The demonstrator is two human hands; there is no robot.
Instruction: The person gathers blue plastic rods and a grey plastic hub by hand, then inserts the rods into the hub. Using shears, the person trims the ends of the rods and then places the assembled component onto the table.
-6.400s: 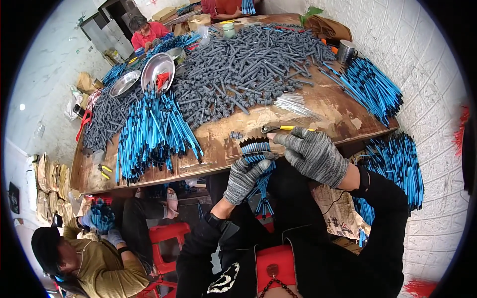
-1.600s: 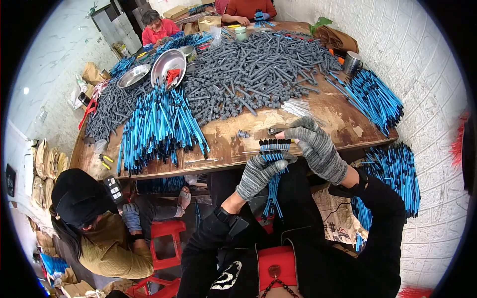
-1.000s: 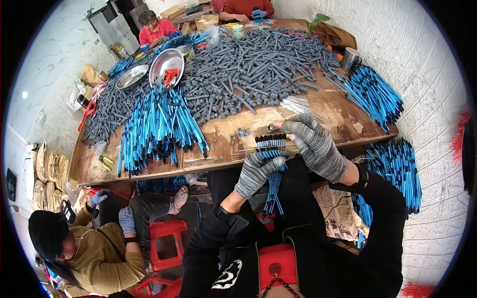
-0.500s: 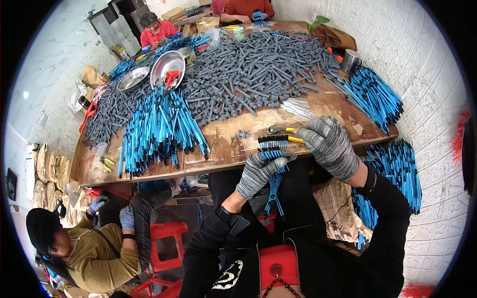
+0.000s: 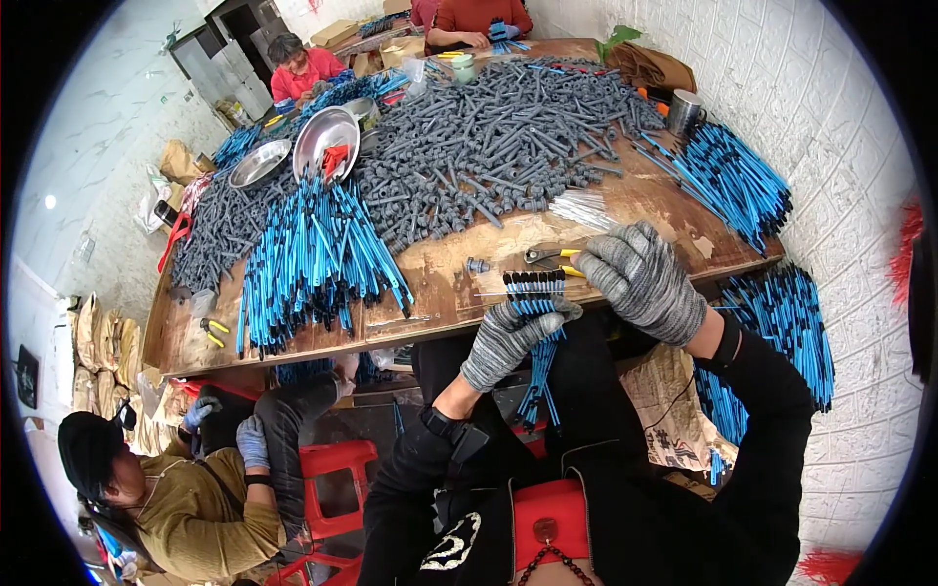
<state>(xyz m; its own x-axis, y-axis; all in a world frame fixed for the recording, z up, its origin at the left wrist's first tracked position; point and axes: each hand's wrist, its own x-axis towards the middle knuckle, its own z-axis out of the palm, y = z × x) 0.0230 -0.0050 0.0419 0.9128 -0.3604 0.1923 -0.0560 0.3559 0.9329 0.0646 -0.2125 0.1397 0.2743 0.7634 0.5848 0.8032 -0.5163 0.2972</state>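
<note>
My left hand (image 5: 513,342), in a grey knitted glove, is closed around a small bundle of thin blue sticks (image 5: 539,381). Their black ends (image 5: 533,283) stand side by side in a row above the fingers, and a thin wire-like line runs across just below them. To the right, my right hand (image 5: 643,281) hovers at the table edge in a matching glove, its fingers curled together; whatever they may pinch is hidden. Beside its fingertips lie pliers (image 5: 547,257) with yellow handles. A small grey fitting (image 5: 477,265) rests left of the pliers.
Grey plastic parts (image 5: 489,137) are heaped across the wooden table (image 5: 440,269). Blue sticks lie in piles left (image 5: 318,264) and right (image 5: 733,186), with more below (image 5: 782,332). Clear thin strips (image 5: 581,208) lie ahead. A co-worker (image 5: 186,479) sits at left; others are across the table.
The black ends in my left hand have tilted and now show as an evenly spaced upright row. My right hand has shifted slightly left and up. The whole view has moved a little.
</note>
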